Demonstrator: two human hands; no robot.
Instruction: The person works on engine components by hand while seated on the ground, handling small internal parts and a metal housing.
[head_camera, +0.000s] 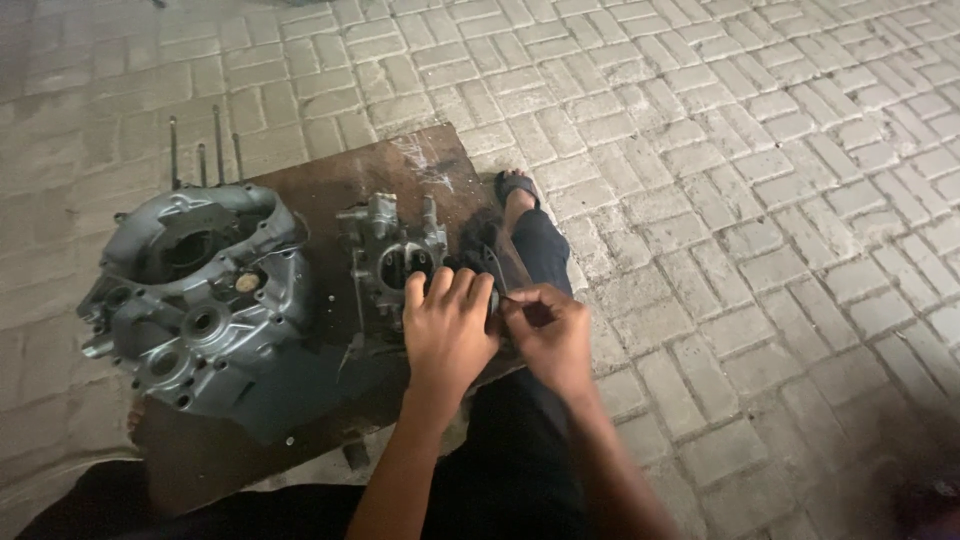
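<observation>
Hands met over a small dark part (497, 268), thin and blade-like, too dim to identify. Left hand (447, 325) lay flat across it, fingers (455, 290) closed downward as if steadying it; right hand (553, 335) pinched its near edge between thumb and fingertips (515, 305). Just beyond the left fingertips stood a small grey engine casting (392, 258); further left, well apart, a large crankcase half (195, 300) with upright studs. Both rested on a dark wooden board (400, 170), probably to keep them off the brick paving (760, 200). Board edge ran just past the right fingers, beside a sandalled foot (517, 190); open paving lay to the right
</observation>
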